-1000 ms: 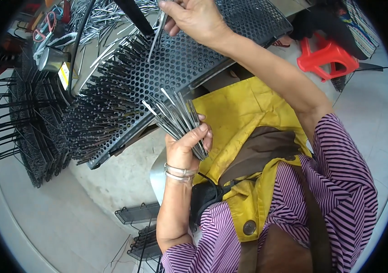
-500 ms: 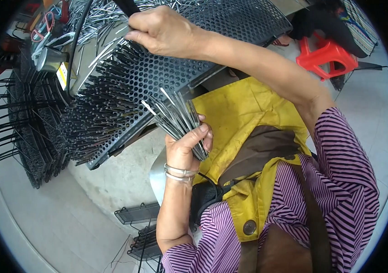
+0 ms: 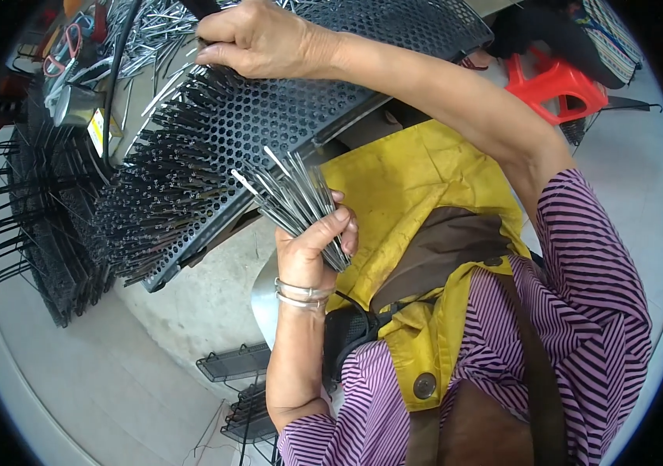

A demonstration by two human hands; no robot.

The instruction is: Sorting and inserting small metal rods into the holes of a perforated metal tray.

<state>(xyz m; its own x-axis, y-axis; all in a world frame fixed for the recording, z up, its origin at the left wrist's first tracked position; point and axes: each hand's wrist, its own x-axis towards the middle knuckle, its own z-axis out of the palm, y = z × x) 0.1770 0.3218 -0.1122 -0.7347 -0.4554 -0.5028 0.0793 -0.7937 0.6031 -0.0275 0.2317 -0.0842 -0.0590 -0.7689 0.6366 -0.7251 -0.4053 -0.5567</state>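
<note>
My left hand [image 3: 317, 237], with two bangles at its wrist, is closed around a bundle of thin grey metal rods [image 3: 292, 186], their upper ends fanned out. Above the black perforated tray [image 3: 285, 116], my right hand [image 3: 257, 40] is closed, thumb and fingers pressed together. A dark bar-like piece [image 3: 201, 6] runs from the top edge to that hand; whether the fingers grip it or a rod I cannot make out. Many dark slender rods [image 3: 168, 182] stand packed in holes over the tray's left part, while the holes further right show bare.
Loose metal rods [image 3: 164, 31] lie heaped behind the tray. Black wire racks with hooks [image 3: 59, 225] stand at the left, near a metal cup [image 3: 75, 105] and scissors [image 3: 63, 50]. A red plastic stool [image 3: 553, 89] is at the right. A yellow apron [image 3: 393, 167] covers my lap.
My right hand has shifted slightly left and farther away, and the dark piece moved along with it. My left hand keeps its hold on the rods. The whole view has shifted a little.
</note>
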